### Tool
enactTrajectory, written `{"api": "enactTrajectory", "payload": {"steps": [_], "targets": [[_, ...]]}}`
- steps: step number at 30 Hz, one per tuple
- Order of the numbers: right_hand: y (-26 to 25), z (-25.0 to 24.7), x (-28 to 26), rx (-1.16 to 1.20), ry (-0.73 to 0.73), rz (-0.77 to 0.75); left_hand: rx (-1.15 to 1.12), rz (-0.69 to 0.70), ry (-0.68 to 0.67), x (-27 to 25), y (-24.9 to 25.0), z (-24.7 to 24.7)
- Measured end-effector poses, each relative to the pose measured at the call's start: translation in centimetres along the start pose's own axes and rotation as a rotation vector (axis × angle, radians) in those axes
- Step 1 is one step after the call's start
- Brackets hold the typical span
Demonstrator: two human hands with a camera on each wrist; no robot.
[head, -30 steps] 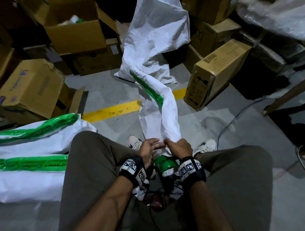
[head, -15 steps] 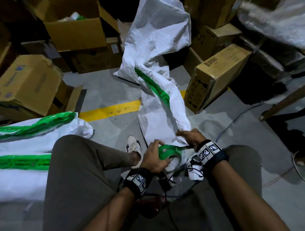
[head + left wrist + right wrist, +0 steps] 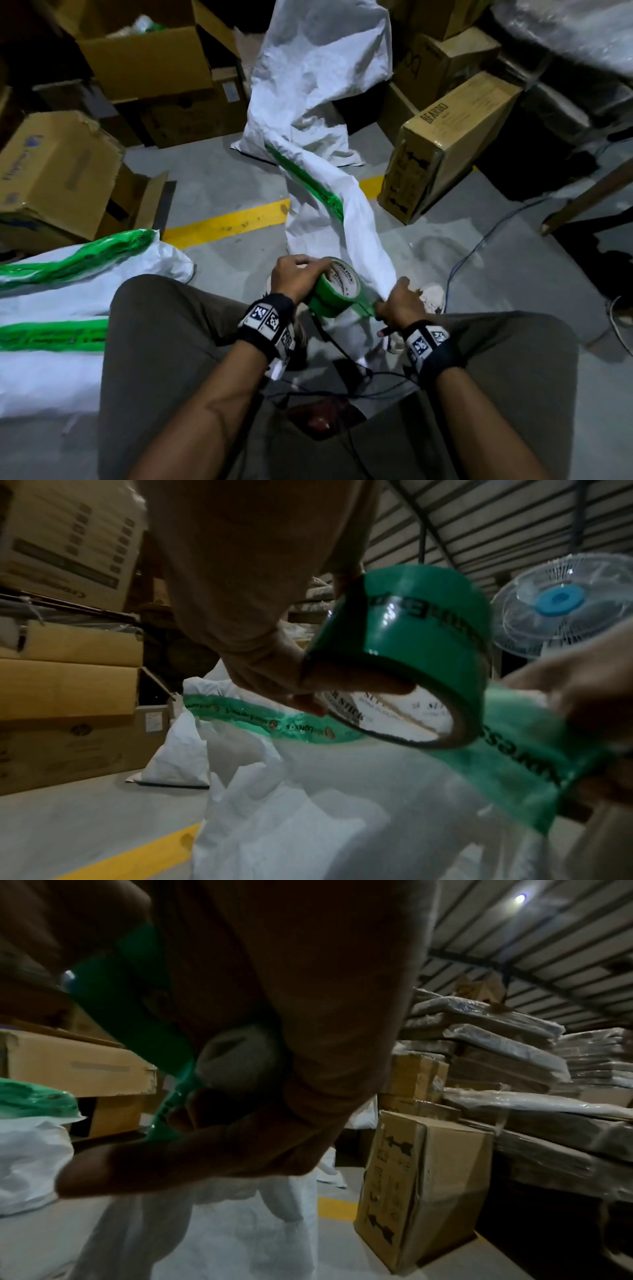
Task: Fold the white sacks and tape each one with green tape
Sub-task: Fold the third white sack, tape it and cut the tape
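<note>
Left hand (image 3: 296,279) lifted green tape roll (image 3: 334,291).

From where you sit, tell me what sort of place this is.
Most likely a warehouse or packing floor: stacked cardboard boxes, a yellow floor line, a corrugated metal roof, and plastic-wrapped bundles piled beside the white sack being taped.

Warehouse: stacked cartons (image 3: 455,137), corrugated roof (image 3: 565,934)

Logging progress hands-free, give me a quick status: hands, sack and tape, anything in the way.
Left hand grips green tape roll. Right hand pinches tape end against white sack. Strip just started. Cables between the knees; nothing blocking.
</note>
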State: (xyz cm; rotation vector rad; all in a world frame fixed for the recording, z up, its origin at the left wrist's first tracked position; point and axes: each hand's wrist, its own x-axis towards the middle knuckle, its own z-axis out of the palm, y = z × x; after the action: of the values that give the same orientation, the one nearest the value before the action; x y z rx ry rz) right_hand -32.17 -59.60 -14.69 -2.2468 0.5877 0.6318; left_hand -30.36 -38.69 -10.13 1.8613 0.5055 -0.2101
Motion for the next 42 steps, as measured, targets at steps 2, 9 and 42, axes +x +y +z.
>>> {"api": "enactTrajectory", "payload": {"steps": [2, 9, 42], "targets": [[0.4, 0.9, -0.2, -0.036, -0.024, -0.073, -0.063, -0.046, 0.055, 0.8, 0.3, 0.5], [0.3, 0.8, 0.0, 0.178, -0.019, -0.129, -0.325, -0.289, 0.264, 1.9, -0.3, 0.8], [1.4, -3.5, -2.3, -0.059, -0.126, -0.249, -0.406, -0.47, -0.132, -2.3, -3.6, 3.2]]}}
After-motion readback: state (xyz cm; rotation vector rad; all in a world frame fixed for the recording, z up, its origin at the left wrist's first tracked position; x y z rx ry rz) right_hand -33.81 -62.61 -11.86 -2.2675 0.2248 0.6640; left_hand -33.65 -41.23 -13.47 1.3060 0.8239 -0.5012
